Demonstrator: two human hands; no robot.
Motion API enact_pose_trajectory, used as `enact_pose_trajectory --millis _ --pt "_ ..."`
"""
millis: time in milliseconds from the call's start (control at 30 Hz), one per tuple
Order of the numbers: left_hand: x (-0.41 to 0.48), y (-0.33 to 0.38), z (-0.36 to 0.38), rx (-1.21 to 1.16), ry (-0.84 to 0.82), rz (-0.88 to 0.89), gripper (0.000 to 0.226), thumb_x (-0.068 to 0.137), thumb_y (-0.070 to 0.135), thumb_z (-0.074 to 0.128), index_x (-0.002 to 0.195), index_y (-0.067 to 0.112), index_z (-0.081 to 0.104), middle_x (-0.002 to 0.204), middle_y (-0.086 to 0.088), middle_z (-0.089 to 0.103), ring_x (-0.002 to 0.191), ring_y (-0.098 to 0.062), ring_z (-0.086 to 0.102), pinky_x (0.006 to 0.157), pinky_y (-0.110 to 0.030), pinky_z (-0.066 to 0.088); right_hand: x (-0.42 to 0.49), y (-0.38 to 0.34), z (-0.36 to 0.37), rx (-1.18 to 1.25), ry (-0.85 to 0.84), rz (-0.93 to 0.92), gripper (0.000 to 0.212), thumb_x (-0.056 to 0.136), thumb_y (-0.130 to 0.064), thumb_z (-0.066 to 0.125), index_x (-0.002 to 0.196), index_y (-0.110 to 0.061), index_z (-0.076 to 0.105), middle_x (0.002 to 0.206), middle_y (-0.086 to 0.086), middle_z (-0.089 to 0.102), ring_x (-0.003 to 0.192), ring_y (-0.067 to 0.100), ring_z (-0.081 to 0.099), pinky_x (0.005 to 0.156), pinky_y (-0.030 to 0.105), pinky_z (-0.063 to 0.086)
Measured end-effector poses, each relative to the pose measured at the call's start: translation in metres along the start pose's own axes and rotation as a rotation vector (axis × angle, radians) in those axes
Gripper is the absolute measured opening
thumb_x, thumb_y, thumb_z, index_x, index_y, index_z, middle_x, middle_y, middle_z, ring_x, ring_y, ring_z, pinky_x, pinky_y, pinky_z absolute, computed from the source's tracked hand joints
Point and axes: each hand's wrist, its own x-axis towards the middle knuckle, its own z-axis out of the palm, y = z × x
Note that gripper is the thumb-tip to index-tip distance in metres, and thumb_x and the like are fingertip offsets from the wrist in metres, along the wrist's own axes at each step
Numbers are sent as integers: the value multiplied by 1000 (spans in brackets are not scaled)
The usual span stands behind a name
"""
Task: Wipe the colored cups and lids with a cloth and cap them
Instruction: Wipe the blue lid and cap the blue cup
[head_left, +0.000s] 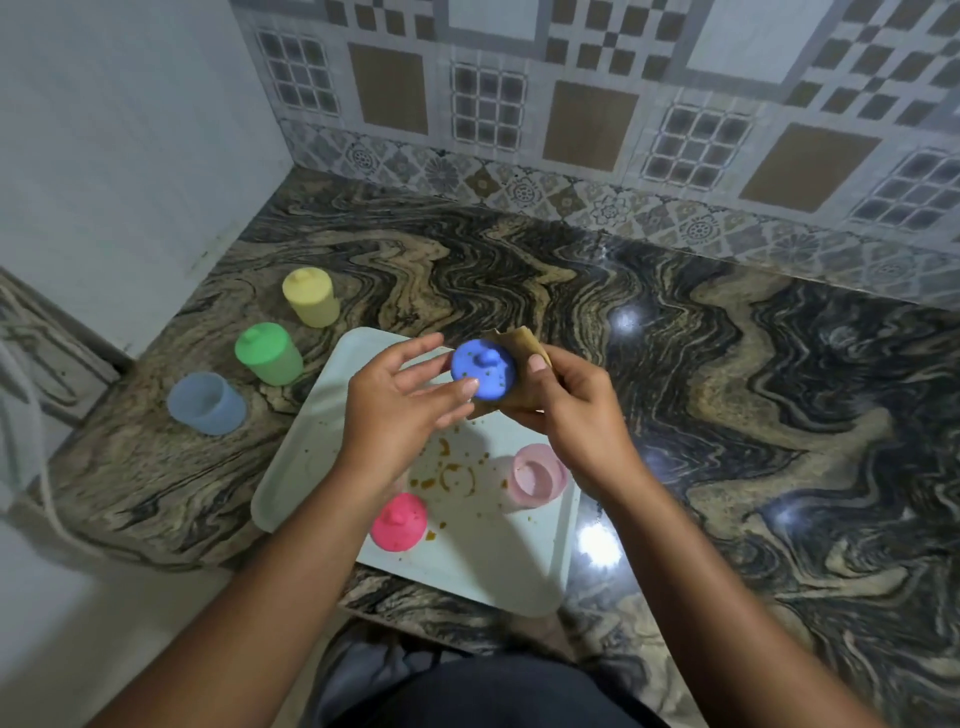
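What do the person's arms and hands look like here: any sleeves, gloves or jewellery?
The left hand and right hand wear no gloves, and no rings, watch or bracelet are visible. The arms behind them are bare right to the frame edge; no sleeves show.

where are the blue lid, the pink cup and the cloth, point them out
blue lid (480, 376), head view, on its top face beside the knob
pink cup (519, 493), head view, on its near outer wall
cloth (511, 338), head view, on the edge showing above the lid
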Motion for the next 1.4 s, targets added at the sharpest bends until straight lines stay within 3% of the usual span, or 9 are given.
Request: enact_pose_trajectory --millis 133,200,333,433,700,867,1033,1200,1400 --pt "-4 6 -10 -295 52 -86 64 68 -4 78 129 7 61 108 -13 74 86 -18 76 70 -26 61 -10 8 14 -146 123 -237 32 108 -23 47 134 -18 65 132 3 70 122 19 68 104 41 55" --pt "-5 7 -15 -342 63 -86 64 71 -3 75 133 6 58 109 -15 71 84 -15 75 71 -26 61 -20 8 20 -292 160 -461 36 105 -13 49 140 -14 59 147 1 57 139 12 52 114 29 45" --pt "-11 10 -17 -395 28 -92 53 82 -4 67 134 6 58 99 -10 77 85 -14 75 69 -23 60 -31 16 32 -575 46 -749 41 100 3 50 140 2 56 156 18 45 145 22 47 115 30 43" --pt "-17 17 -16 -353 -31 -85 60 76 3 68 134 9 59 101 -7 79 86 -11 75 68 -21 60 -31 28 35 -649 -37 -756 45 99 3 48 144 4 51 158 21 41 147 28 43 114 42 46" --pt "-32 28 -28 -236 -171 -87 57 62 14 78 118 17 69 104 -2 77 70 -5 69 61 -16 57 -16 5 23 -584 36 -787 38 95 14 53 132 10 60 144 25 56 138 28 54 112 36 48" --pt "-36 35 -38 -162 -230 -48 92 35 37 102 118 15 70 119 -3 75 95 -10 73 64 -23 60 -2 -8 10 -500 13 -659 34 100 -1 47 129 1 65 141 15 62 140 17 52 114 31 45" --pt "-39 38 -31 -194 -91 -3 58 60 21 83 114 12 66 102 -2 79 85 -11 74 61 -21 59 -23 -12 22 -107 -78 -362 35 106 -18 46 135 -19 64 136 -1 68 132 18 60 107 55 50" --pt "-50 25 -18 -125 -34 122 50 77 18 69 127 19 62 104 7 78 99 -11 74 70 -32 63 -34 -5 37 -65 -71 -384 37 106 -24 46 135 -37 64 147 -1 59 142 18 50 111 52 48" --pt "-53 20 -15 -186 -37 120 62 76 12 69 135 21 53 110 -3 77 99 -16 75 68 -28 61 -41 0 35 -437 29 -717 40 101 3 47 140 1 57 153 17 49 146 16 45 113 35 47"
